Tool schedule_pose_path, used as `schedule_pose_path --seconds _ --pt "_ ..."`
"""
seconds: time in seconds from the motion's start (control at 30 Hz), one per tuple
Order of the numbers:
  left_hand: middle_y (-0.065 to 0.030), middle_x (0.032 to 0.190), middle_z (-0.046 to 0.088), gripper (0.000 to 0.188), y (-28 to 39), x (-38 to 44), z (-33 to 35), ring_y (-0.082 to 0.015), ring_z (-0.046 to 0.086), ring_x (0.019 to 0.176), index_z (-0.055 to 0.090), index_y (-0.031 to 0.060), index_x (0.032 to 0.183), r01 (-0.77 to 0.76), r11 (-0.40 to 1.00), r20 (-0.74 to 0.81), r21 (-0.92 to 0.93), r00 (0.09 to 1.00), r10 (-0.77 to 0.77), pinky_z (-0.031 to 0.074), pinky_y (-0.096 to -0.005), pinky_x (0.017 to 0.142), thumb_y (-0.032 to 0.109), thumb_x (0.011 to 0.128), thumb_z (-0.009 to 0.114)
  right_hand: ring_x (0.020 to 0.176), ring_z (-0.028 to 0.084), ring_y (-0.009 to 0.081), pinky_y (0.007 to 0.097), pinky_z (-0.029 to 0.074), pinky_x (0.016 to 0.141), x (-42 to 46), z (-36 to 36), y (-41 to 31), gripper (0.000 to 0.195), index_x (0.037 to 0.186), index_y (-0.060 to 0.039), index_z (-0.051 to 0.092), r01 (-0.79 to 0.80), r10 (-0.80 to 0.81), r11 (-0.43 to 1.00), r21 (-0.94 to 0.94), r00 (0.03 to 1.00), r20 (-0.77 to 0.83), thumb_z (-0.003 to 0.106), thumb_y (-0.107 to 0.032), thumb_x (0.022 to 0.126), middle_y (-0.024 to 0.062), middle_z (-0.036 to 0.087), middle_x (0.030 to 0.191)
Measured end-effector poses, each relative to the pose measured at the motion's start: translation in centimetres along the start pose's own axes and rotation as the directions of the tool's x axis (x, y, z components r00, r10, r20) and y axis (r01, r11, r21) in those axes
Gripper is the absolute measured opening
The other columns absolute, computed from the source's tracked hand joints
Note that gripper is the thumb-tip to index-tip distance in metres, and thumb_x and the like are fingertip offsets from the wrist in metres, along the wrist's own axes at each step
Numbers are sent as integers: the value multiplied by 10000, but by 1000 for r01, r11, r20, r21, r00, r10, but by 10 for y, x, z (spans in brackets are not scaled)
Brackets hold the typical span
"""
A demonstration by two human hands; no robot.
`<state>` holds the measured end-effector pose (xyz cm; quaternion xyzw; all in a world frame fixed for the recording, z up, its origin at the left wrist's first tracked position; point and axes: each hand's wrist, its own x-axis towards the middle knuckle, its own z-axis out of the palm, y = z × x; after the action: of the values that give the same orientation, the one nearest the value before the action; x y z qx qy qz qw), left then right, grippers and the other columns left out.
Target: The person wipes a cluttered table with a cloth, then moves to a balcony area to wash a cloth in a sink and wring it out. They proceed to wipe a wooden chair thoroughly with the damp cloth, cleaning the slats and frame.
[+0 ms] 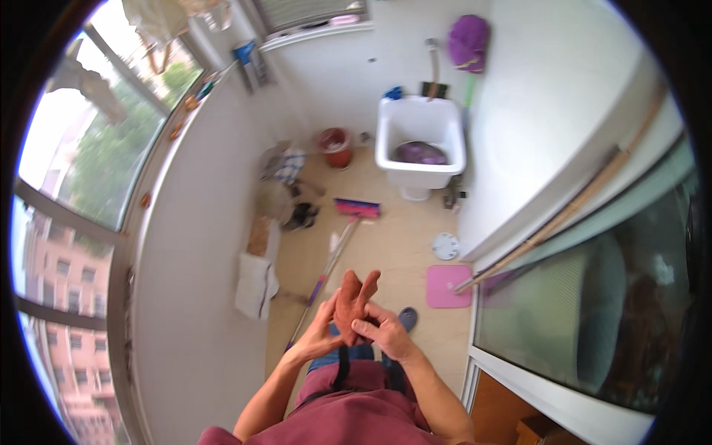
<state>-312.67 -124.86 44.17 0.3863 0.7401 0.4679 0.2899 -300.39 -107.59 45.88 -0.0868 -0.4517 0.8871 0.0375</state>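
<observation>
A bunched reddish-brown cloth (352, 311) is held up in front of my waist, with two folded ends sticking out at the top. My left hand (322, 328) grips it from the left side, its fingers partly hidden behind the fabric. On the other side, my right hand (384, 331) pinches the cloth with the thumb laid across its front. Beyond my hands, a floor broom with a pink and purple head (357, 208) lies on the tiled floor, its long handle (328, 270) running back towards my left side.
A white sink (463, 150) holding a purple item (421, 152) stands at the far wall, near a red bucket (336, 149). Right of me are a pink square mat (445, 297), a round white dial (446, 246), a leaning pole (556, 222) and a glass door (534, 317). Clutter (278, 189) lines the left wall.
</observation>
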Motion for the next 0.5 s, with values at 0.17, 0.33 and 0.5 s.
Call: schedule_pose_path --seconds 0.17,0.33,0.5 --pt "-96 1135 615 412 -20 9 13 -188 609 1094 569 9 1350 202 935 -224 -291 936 -272 519 -322 909 -7 939 577 785 588 68 224 479 699 20 -21 -31 61 1022 -25 653 -38 40 998 49 999 -32 669 -64 977 -22 624 891" --pt "-98 1000 608 406 -13 26 8 -197 609 1004 631 33 1319 119 941 -471 -317 841 -266 500 -321 893 4 934 506 875 626 94 238 526 779 14 -92 10 208 1117 -18 644 -48 69 995 86 963 -262 668 40 920 32 645 1014" --pt "-156 947 581 339 7 46 2 -308 602 903 667 51 1238 251 931 -490 266 867 -94 494 -382 827 26 916 568 929 602 104 262 539 779 2 -129 47 241 1158 -18 631 16 38 994 105 873 -486 654 32 924 31 602 1053"
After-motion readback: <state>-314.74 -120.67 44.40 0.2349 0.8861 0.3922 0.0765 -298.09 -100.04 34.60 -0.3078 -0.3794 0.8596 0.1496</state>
